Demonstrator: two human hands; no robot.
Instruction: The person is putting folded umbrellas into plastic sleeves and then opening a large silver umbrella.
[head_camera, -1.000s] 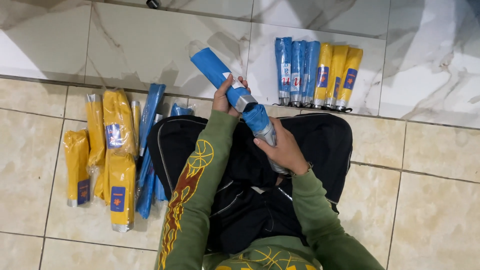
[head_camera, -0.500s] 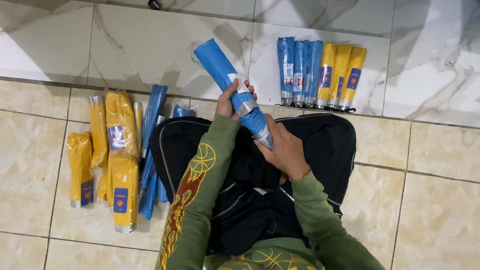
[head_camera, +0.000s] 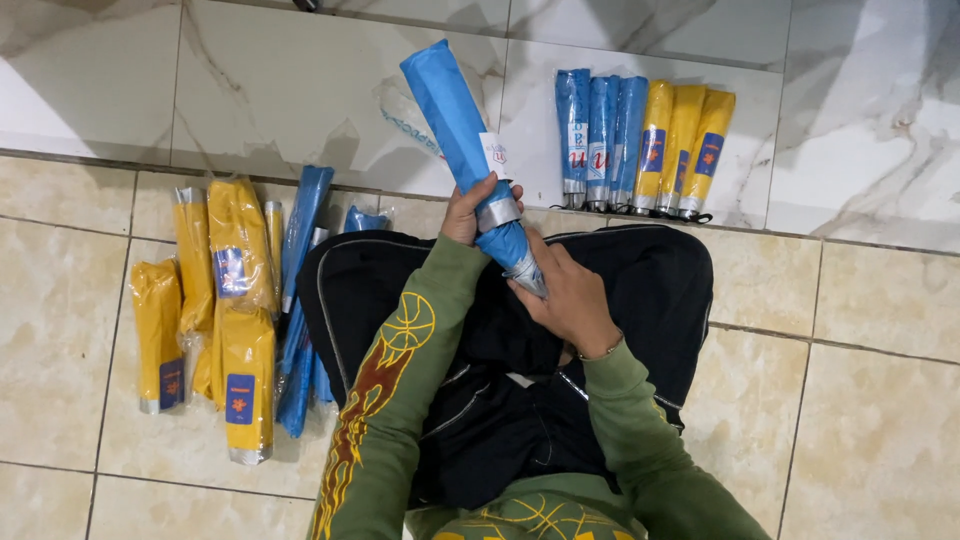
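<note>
A person in green sleeves with yellow and red prints leans over an open black backpack (head_camera: 660, 290) lying on the tiled floor (head_camera: 880, 420); both hands are on one folded blue umbrella (head_camera: 462, 140), which stands tilted above the bag, its wide end pointing up and away to the left, its narrow end down near the middle of the bag's far edge. The left hand (head_camera: 478, 208) is wrapped around the umbrella about its middle, fingers curled over a silvery band there; the right hand (head_camera: 568, 295) is closed about the lower tip, just nearer and to the right — the two hands almost touch. The umbrella is clear of the floor and hangs over the bag's open mouth, not inside it.

Against the far wall (head_camera: 250, 90), to the right of the raised umbrella, a neat row stands upright — three blue wrapped umbrellas (head_camera: 600, 135) and three yellow ones (head_camera: 683, 145), side by side and touching. On the left, beside the bag, a looser heap lies on the tiles; yellow wrapped umbrellas (head_camera: 240, 330) farthest left, blue ones (head_camera: 300, 300) partly under them and close against the backpack's left side.
</note>
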